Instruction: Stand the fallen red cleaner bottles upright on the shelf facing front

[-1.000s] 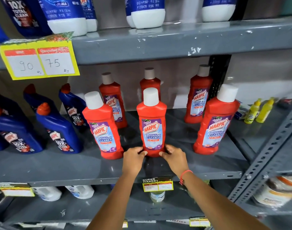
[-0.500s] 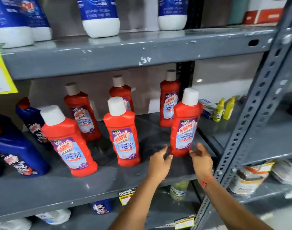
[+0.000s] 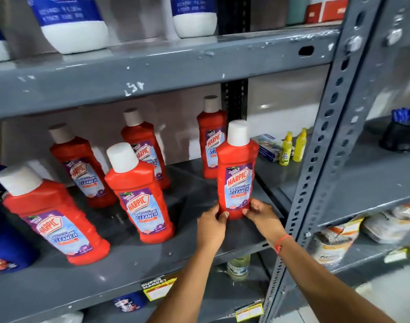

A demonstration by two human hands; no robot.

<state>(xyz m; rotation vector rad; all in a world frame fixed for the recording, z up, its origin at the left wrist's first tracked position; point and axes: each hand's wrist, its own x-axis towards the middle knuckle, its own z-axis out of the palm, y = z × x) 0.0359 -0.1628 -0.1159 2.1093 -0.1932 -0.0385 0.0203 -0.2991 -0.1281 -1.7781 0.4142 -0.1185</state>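
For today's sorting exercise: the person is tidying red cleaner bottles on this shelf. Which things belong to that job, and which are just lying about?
Belongs to the job:
front right red bottle, held low by left hand and right hand
other red bottles
grey shelf

Just lying about:
yellow bottles
small box
blue-and-white bottles

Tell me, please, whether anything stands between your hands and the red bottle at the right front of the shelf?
Nothing visible does. The left hand and right hand already touch the base of the red bottle from either side, and it stands upright, label forward, on the grey shelf.
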